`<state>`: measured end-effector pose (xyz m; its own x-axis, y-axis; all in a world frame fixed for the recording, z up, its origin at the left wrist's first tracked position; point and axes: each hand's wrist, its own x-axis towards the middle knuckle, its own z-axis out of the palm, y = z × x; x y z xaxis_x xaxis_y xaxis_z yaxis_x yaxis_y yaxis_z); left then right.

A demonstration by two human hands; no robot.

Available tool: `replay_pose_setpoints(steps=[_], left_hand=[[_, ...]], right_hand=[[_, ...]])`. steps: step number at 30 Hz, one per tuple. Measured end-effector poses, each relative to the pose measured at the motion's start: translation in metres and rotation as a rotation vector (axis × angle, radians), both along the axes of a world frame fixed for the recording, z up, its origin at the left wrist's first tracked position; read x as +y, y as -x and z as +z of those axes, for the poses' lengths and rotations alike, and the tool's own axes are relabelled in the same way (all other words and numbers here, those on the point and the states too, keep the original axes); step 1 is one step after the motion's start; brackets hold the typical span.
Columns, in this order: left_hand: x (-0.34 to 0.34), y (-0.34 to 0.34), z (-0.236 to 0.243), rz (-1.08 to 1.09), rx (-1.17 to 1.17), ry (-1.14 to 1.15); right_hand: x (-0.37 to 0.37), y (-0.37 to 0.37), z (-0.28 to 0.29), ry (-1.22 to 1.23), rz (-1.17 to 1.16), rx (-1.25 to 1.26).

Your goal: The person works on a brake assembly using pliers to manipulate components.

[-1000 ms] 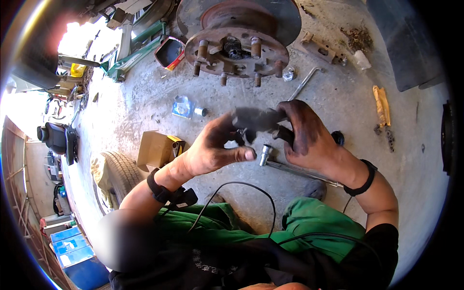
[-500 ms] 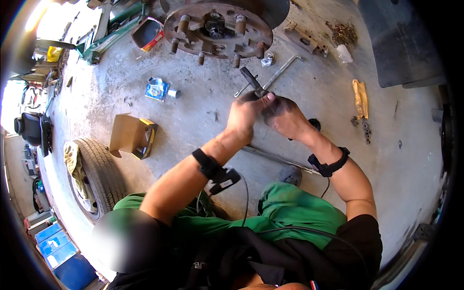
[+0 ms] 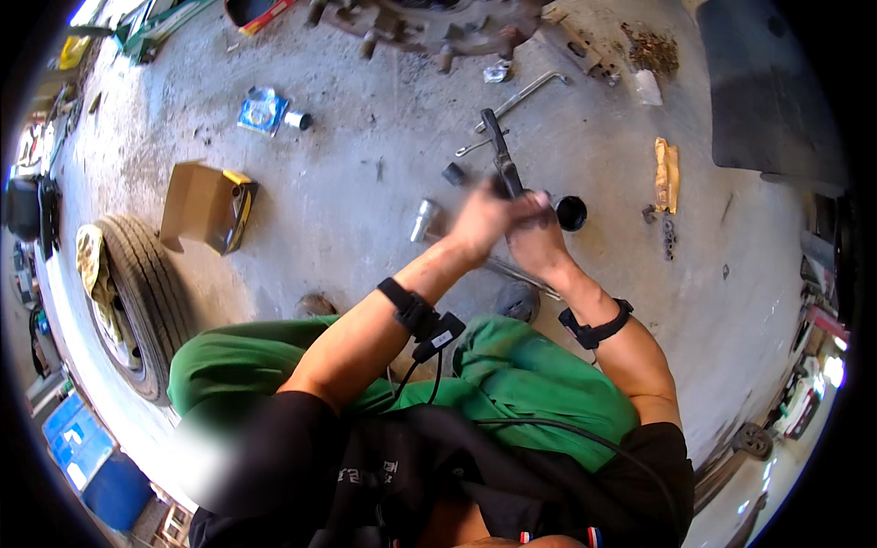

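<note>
My right hand [image 3: 537,245] is closed around a dark, elongated metal part [image 3: 499,146], its kind unclear, whose far end sticks up and away from me. My left hand [image 3: 482,222] overlaps the right hand at the near end of that part, and motion smears its fingers. On the floor beyond lie an L-shaped wrench [image 3: 525,99] and a smaller wrench [image 3: 473,146]. A shiny metal socket [image 3: 423,220] stands left of my left hand, with a small dark block [image 3: 453,173] farther out. Right of my hands is a round black cup-like piece [image 3: 571,213].
The rusty wheel hub [image 3: 429,32] with studs hangs at the top. An open cardboard box [image 3: 196,205] and a tyre [image 3: 142,301] with a cloth are at left. A blue packet [image 3: 263,111] lies farther off. At right are a yellow wrapper [image 3: 667,173] and a black sheet [image 3: 763,91].
My view has tilted, so the hub sits higher and is partly cut off. Both hands, with the dark part, are farther from the hub. The left hand blurs; the socket beside it now shows.
</note>
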<state>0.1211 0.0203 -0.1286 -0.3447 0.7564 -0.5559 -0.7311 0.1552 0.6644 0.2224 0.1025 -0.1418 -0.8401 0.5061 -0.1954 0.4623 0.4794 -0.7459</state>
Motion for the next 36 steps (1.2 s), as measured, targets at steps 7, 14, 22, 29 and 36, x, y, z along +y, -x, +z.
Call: replay_pose_setpoints(steps=[7, 14, 22, 29, 36], left_hand=[[-0.014, -0.018, -0.038, 0.078, -0.255, -0.059], [-0.031, -0.041, -0.063, -0.112, 0.177, 0.188], [-0.047, -0.052, -0.087, -0.460, 0.850, 0.329], [-0.030, -0.046, -0.054, 0.027, -0.156, 0.242], [-0.026, -0.053, -0.078, -0.077, -0.420, 0.074]], right_hand=[[-0.016, 0.000, -0.017, -0.085, 0.111, 0.006], [-0.037, -0.026, -0.058, -0.036, 0.136, 0.110], [-0.046, -0.060, -0.090, 0.031, 0.210, -0.004], [-0.033, -0.039, -0.041, 0.071, 0.189, 0.041], [-0.049, -0.061, -0.074, 0.275, -0.245, -0.131]])
